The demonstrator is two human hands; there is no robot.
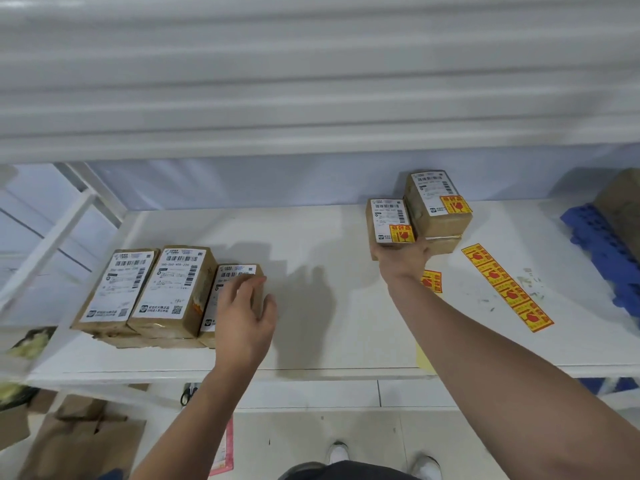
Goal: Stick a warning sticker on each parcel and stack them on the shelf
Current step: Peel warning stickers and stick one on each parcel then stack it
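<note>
Left hand [244,308], fingers loosely spread, rests on a small brown cardboard parcel [239,271] at 8 o'clock on the white shelf [311,244]; hand hides most of its white label. Two larger brown labelled parcels [152,289] sit just beside it, one reading "390-050-906-220". Right hand [403,259] grips a brown stickered parcel [388,221] from below at 1 o'clock, fingers hidden, touching a stacked parcel pair [438,209]. Strip of yellow-red warning stickers [507,287] at 3 o'clock; sticker text unreadable.

Head view, downward onto shelf [311,237]
</note>
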